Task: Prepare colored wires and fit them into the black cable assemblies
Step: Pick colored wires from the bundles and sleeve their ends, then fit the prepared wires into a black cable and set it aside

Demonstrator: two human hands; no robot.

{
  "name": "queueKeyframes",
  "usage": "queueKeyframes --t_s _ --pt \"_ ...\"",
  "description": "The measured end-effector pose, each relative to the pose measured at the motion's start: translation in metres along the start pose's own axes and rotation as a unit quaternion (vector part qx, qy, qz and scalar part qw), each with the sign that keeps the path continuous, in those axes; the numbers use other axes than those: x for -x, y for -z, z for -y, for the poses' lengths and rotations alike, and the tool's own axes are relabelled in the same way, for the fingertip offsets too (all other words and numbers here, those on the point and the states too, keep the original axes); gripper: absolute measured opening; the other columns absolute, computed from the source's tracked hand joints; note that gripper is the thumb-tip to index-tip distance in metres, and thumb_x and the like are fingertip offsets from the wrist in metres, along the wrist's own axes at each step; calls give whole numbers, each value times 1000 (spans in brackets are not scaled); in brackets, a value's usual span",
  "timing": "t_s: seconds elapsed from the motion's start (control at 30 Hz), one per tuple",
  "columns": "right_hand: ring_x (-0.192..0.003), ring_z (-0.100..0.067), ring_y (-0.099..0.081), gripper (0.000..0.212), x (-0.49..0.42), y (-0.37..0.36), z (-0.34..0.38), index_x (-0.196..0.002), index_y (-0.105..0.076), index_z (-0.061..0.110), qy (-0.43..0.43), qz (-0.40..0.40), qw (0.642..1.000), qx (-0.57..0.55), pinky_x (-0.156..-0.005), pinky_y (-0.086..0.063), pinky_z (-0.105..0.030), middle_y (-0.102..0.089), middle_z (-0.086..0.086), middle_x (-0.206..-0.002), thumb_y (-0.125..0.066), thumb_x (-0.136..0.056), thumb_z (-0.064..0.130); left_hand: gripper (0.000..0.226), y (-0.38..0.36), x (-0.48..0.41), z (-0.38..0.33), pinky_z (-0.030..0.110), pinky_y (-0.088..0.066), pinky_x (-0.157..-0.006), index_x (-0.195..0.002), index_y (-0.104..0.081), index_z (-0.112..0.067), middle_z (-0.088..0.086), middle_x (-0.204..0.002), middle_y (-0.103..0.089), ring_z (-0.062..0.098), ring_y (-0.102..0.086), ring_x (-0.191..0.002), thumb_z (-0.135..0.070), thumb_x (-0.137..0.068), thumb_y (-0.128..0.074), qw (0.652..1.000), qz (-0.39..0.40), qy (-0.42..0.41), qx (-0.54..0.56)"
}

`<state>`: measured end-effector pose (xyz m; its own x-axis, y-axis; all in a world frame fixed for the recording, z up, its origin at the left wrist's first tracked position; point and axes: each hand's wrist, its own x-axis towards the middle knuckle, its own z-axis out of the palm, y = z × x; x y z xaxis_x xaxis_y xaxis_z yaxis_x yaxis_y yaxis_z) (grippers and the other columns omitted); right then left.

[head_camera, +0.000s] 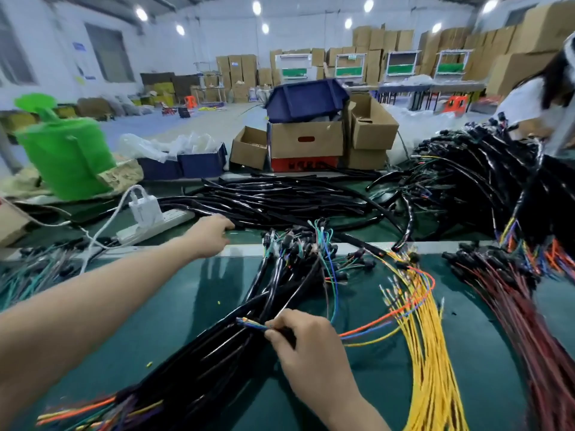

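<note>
My left hand (211, 236) touches the loose black sleeves (280, 194) toward the table's (186, 293) far edge, though I cannot tell if its fingers have closed, while my right hand (308, 343) pinches the colored wires (249, 321) over the black cable assemblies (217, 353) mid-table, with yellow wires (426, 337) beside it.
</note>
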<state>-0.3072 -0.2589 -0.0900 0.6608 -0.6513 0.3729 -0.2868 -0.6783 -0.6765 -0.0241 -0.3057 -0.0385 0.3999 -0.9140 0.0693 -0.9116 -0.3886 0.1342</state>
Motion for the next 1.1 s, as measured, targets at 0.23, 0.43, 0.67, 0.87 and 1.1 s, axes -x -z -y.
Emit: queueKeyframes --t_s 0.23,0.43,0.67,0.87,1.1 --pt "-95 -18 -61 18 -2 0 -2 -100 -67 22 -23 19 999 -29 -82 -47 -34 -70 4 -101 -57 -89 31 68 -39 -55 8 55 -20 -112 -150 -16 -24 -1 -160 -5 28 -2 -146 -1 -90 -36 984 44 83 -149" --pt "-93 -21 -61 17 0 0 -2 -100 -68 20 -31 32 998 -54 -83 -47 -37 -70 1 -98 -58 -89 28 65 -41 -65 7 47 -38 -97 -141 -36 -24 11 -142 -34 33 -40 -124 4 -84 -48 971 -7 69 -231" --pt "-89 -23 -62 14 0 1 0 -97 -69 18 -38 34 997 -60 -80 -49 -39 -71 -1 -95 -60 -88 25 39 -39 -57 0 40 -34 -98 -124 -51 -29 -2 -125 -52 23 -43 -120 -9 -90 -49 914 -80 -36 -396" --pt "-84 -28 -59 3 -2 0 2 -90 -54 16 -43 44 993 -97 -79 -47 -44 -69 -5 -89 -51 -92 18 29 -12 -29 -11 53 -52 -69 -120 -46 -9 18 -105 -61 39 -64 -83 -7 -92 -51 958 -159 -225 -76" --pt "-64 -18 -57 13 -3 10 6 -82 -51 20 -45 -44 987 -146 -66 -47 -37 -67 -3 -71 -52 -90 10 34 26 75 -72 9 -36 -74 -117 -60 -11 -17 -85 -42 -2 -45 -75 -30 -99 -38 881 -291 -347 139"
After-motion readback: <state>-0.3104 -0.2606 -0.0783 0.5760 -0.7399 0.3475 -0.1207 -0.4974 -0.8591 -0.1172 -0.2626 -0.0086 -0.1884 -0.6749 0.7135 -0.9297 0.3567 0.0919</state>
